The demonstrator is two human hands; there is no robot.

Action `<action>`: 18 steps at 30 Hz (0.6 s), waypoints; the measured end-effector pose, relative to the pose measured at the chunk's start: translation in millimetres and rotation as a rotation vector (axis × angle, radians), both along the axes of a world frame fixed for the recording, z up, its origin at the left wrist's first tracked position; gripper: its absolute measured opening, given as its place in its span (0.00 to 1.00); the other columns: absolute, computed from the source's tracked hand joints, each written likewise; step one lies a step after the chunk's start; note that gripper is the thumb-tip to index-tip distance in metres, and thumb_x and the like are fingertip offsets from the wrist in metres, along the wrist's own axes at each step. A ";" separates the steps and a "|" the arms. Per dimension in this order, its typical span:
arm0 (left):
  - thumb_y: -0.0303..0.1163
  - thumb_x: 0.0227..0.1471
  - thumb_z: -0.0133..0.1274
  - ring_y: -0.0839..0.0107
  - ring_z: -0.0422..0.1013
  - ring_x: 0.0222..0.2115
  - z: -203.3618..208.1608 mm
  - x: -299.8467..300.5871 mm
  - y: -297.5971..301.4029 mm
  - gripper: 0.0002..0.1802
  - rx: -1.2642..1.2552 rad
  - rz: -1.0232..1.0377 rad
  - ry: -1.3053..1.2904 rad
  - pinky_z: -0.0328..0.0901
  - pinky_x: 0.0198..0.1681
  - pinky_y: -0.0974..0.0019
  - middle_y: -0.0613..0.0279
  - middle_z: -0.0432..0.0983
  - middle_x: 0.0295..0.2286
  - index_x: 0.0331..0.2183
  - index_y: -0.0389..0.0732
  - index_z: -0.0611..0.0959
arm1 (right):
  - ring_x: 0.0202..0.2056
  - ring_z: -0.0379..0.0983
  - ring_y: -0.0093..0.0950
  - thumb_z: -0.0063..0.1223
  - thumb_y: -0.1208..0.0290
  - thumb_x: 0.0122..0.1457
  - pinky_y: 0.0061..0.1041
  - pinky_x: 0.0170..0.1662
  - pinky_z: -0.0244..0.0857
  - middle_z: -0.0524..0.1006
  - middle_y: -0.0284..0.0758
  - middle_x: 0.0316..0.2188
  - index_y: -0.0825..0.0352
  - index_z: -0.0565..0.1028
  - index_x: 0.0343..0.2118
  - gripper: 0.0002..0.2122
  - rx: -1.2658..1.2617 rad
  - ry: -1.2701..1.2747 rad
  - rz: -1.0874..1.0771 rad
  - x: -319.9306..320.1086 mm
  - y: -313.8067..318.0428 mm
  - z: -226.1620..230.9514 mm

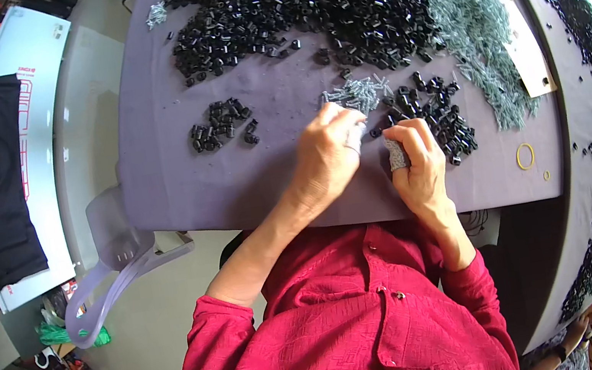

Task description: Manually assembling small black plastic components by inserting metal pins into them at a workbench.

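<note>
"Two hands, close together. Start at the tips: how far open?"

"Left hand point(325, 148): thumb and fingers bent in, tips gathered close by a pale thing point(356, 138) too blurred to name, so I can't tell whether they clamp on it. Right hand point(420, 164): fingers curled towards the thumb, with a grey speckled band point(396, 154) there, worn or held, I can't say. Whether those tips pinch anything, I can't tell either."

"What lies nearest?"

"Grey pins point(366, 89) in a small heap, just beyond the left fingertips, and a loose cluster of black pieces point(447, 114) just beyond the right hand."

"Which step is it?"

"I'd judge small parts being picked up or fitted, perhaps a pin to a black piece. The next move would call for a fine pinch and steady tips."

"Farther out?"

"A smaller black group point(219, 123) lies to the left. Across the table's point(174, 196) far side spread a large black heap point(299, 6) and, right of it, a large grey heap point(478, 40)."
</note>
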State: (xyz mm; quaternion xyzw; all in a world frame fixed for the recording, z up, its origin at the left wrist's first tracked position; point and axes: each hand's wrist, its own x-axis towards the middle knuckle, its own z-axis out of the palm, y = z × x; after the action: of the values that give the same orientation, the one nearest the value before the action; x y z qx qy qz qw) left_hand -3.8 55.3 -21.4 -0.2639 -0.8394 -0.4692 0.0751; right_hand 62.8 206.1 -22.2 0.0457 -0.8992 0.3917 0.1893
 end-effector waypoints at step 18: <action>0.29 0.43 0.56 0.56 0.73 0.29 1.3 -143.8 -28.9 0.06 -0.503 0.237 0.131 0.68 0.34 0.59 0.53 0.75 0.26 0.28 0.39 0.82 | 0.34 0.69 0.41 0.44 0.86 0.33 0.33 0.37 0.66 0.70 0.41 0.32 0.68 0.72 0.32 0.18 0.074 0.031 0.012 -1.5 0.6 -4.1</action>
State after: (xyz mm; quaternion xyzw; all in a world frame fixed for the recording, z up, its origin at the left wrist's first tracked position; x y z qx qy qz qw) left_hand -147.6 26.4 -20.1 -0.2041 -0.9477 -0.2161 0.1158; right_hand 61.3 206.7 -26.2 0.0641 -0.9097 0.3586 0.1991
